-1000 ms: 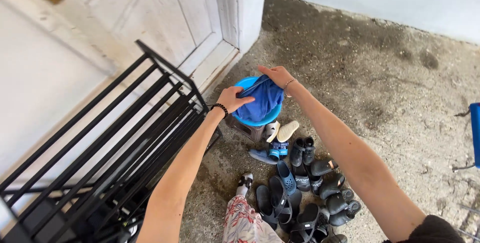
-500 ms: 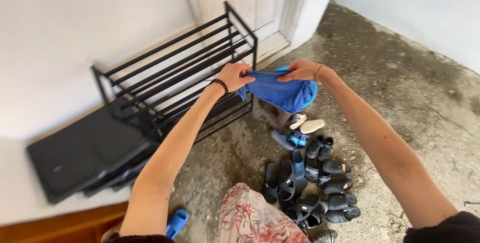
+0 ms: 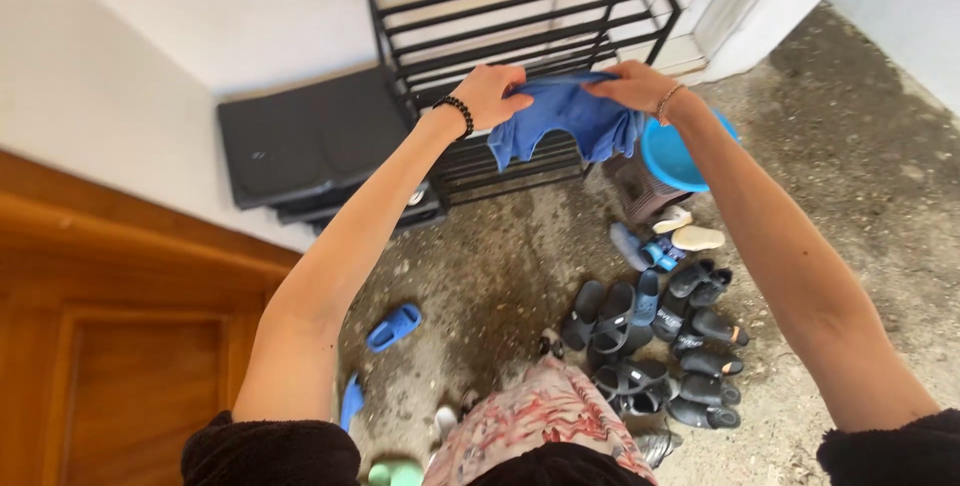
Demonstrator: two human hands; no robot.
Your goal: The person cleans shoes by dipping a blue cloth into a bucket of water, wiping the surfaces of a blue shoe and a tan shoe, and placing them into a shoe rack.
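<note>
Both my hands hold a blue cloth (image 3: 562,116) stretched between them at arm's length. My left hand (image 3: 490,93), with a black bead bracelet at the wrist, grips its left edge. The right edge is pinched in my right hand (image 3: 630,84), which wears a thin bracelet. The cloth hangs in front of a black metal shoe rack (image 3: 520,26). Just right of the cloth, a blue plastic basin (image 3: 672,158) sits on a small stool on the concrete floor.
Several dark sandals and slippers (image 3: 650,346) lie in a cluster on the floor below the basin. A blue slipper (image 3: 393,327) lies apart on the left. A black flat case (image 3: 310,146) rests by the white wall. A wooden door (image 3: 100,346) fills the lower left.
I lifted the blue cloth out of the basin and carried it left toward the rack. My view swung left, bringing the wooden door and the black case into sight.
</note>
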